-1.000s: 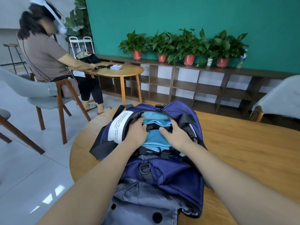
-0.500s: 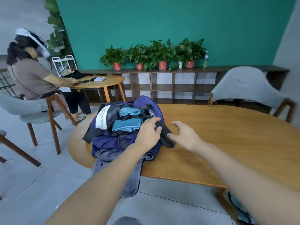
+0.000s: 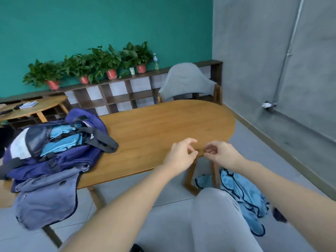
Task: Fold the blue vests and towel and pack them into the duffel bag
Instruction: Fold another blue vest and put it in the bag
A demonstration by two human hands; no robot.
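The purple duffel bag (image 3: 54, 159) lies open at the left end of the wooden table (image 3: 154, 128), with folded light-blue vests (image 3: 62, 140) showing in its opening and black straps across them. More blue fabric with dark trim (image 3: 243, 193) lies in a heap on the floor at the lower right, beside the table leg. My left hand (image 3: 181, 155) and my right hand (image 3: 221, 153) hover close together over the table's near right edge, fingers loosely curled, holding nothing. Both hands are well to the right of the bag.
A grey garment with buttons (image 3: 47, 195) hangs off the table edge under the bag. A grey-backed chair (image 3: 187, 82) stands behind the table. Potted plants (image 3: 94, 64) line a low shelf (image 3: 127, 91). A second round table (image 3: 34, 108) stands at the left. My grey-clad knee (image 3: 218, 215) is below.
Both hands left the bag and moved right to the table's near edge. My view swung right, so the bag now sits far left and the blue heap on the floor shows.
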